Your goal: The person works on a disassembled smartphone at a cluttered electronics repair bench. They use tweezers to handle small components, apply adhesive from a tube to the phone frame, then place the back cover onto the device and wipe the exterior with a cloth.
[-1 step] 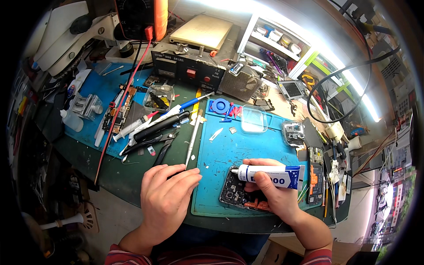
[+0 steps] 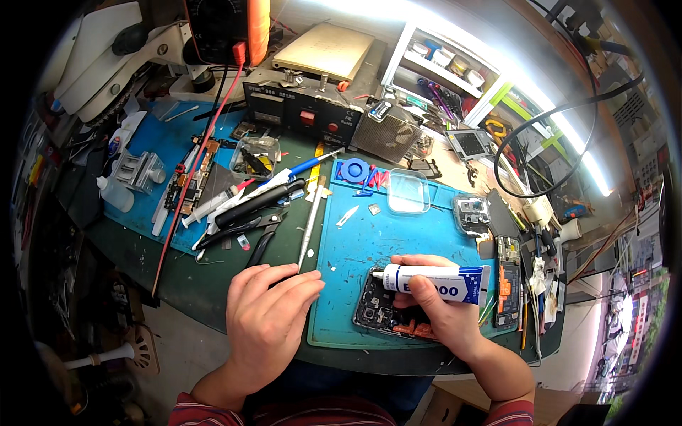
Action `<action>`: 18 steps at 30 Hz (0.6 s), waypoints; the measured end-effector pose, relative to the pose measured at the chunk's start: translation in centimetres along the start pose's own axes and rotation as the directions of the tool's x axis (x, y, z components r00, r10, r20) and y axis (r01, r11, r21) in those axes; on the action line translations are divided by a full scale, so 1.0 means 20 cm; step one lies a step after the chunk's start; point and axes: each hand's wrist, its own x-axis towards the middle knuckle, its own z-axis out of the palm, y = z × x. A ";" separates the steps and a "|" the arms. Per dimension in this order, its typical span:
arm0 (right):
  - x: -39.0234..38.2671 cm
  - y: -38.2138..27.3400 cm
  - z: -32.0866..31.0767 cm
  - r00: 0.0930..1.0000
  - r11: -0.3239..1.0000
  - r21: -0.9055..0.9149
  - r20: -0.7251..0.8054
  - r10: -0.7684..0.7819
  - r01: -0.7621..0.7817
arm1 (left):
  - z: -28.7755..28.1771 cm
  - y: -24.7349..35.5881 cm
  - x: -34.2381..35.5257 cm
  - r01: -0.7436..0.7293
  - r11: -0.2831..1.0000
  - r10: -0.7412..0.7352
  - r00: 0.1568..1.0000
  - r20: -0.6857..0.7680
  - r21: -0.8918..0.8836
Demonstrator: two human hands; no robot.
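My right hand [image 2: 444, 319] holds a white tube [image 2: 440, 272] with a blue end, its nozzle at the upper left edge of an opened phone [image 2: 378, 312]. The phone lies on the blue mat [image 2: 383, 234], showing dark internal parts and orange pieces. My left hand [image 2: 270, 316] is at the mat's left edge with fingers loosely bent and slightly apart; I see nothing held, though the thumb is hidden. Its fingertips are beside a silver pen-like tool [image 2: 310, 227], below black-handled cutters [image 2: 266, 234].
A microscope [image 2: 92, 67] stands back left, near a hanging meter [image 2: 222, 28] and a black power unit [image 2: 298, 113]. A second mat [image 2: 128, 216] holds parts and tools. A clear lidless box [image 2: 406, 190], a disassembled phone [image 2: 506, 284] and a looping black cable [image 2: 501, 170] are rightward.
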 end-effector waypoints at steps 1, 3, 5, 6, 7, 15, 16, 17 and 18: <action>0.00 0.00 0.00 1.000 1.000 -0.010 -0.006 -0.011 0.011 | 0.00 0.00 0.00 0.000 1.000 0.000 1.000 0.000 0.002; 0.00 0.00 0.00 1.000 1.000 -0.005 -0.005 -0.011 0.011 | 0.00 0.00 0.00 0.000 1.000 0.000 1.000 0.001 0.001; 0.00 0.01 0.00 1.000 1.000 0.002 -0.006 -0.009 0.009 | 0.00 0.00 0.00 0.001 1.000 -0.001 1.000 0.003 0.002; 0.01 0.01 0.00 1.000 1.000 0.006 -0.007 -0.008 0.008 | 0.00 0.00 0.00 0.002 1.000 -0.002 1.000 0.004 0.003; 0.01 0.01 0.00 1.000 1.000 0.010 -0.009 -0.006 0.006 | 0.00 0.00 0.00 0.003 1.000 -0.003 1.000 0.005 0.003; 0.01 0.01 0.00 1.000 1.000 0.024 -0.022 -0.011 0.011 | 0.00 0.00 0.00 0.002 1.000 -0.002 1.000 0.009 0.010; 0.01 0.01 0.00 1.000 1.000 0.022 -0.023 -0.012 0.013 | 0.00 0.00 0.00 0.003 1.000 -0.003 1.000 0.011 0.010; 0.01 0.01 0.00 1.000 1.000 0.022 -0.026 -0.011 0.012 | 0.00 0.00 0.00 0.004 1.000 -0.004 1.000 0.012 0.012; 0.01 0.01 0.00 1.000 1.000 0.022 -0.029 -0.011 0.011 | 0.00 0.00 0.00 0.005 1.000 -0.006 1.000 0.013 0.014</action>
